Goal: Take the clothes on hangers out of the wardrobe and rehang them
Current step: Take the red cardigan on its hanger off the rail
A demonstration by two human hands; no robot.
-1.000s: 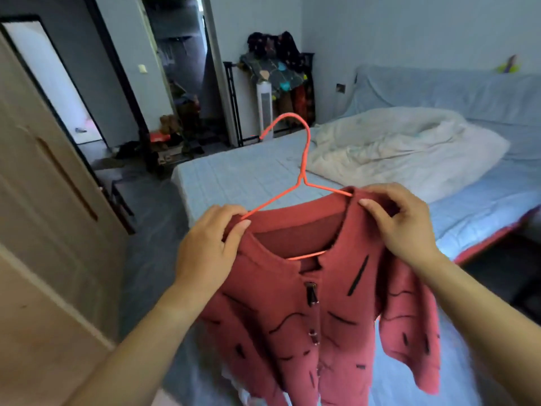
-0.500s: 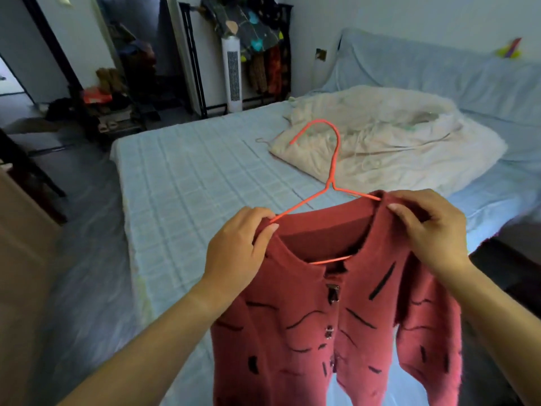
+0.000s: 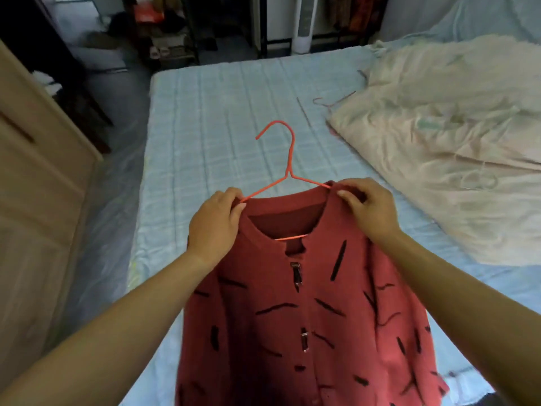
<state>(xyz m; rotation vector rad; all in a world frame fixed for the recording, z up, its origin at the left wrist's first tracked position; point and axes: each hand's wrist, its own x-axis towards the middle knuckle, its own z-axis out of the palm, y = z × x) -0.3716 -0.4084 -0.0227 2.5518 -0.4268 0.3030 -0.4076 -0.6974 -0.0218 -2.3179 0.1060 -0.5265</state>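
Observation:
A red knitted cardigan [image 3: 295,323] with black dashes and metal clasps hangs on a thin orange wire hanger [image 3: 288,159], held over the bed. My left hand [image 3: 215,227] pinches the cardigan's left shoulder where the hanger wire enters. At the right shoulder, my right hand [image 3: 369,209] grips the fabric and wire the same way. The hanger's hook points up and away from me. The cardigan's lower part runs out of the bottom of the frame.
A bed with a light blue checked sheet [image 3: 222,112] lies ahead. A rumpled cream duvet [image 3: 439,136] covers its right side, a bare wire hanger [image 3: 330,102] beside it. A wooden wardrobe door [image 3: 38,177] stands at left. A clothes rack and white tower fan [image 3: 303,22] are beyond.
The view has swung down and toward the bed. Both hands have carried the cardigan on its hanger out over the mattress, keeping the same grips on the shoulders.

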